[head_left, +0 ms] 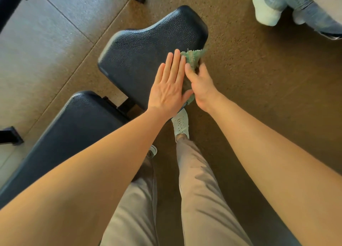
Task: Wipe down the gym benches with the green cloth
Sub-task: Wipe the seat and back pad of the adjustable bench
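Gripped in the right hand (200, 87) is the green cloth (193, 58) — fingers curl around its bunched middle, a frayed corner poking out above the fingertips and a smaller bit showing below the palm. That hand sits at the right edge of the seat pad (148, 47), the black, pebble-textured cushion that serves as landmark for everything else. The left hand (169, 86) lies flat and open on the pad, fingers straight and together, holding nothing; its thumb side touches the cloth and the right hand.

The pad's long axis runs from its narrow end, under the two hands, up and away to its rounded far end. Nearly all of its unwiped-looking surface lies to the left of the cloth and beyond it, so, as I judge it, the coming stroke has to carry the cloth leftward and away across the pad, off the right edge where it now hangs. The right hand is the one holding the cloth and is nearer that edge; the left is nearer the pad's middle and appears to steady or press.

Nearer the person than the seat pad lies the long back pad (74, 131) of the same bench, separated from it by a gap with the frame showing — it looks to be waiting its turn.
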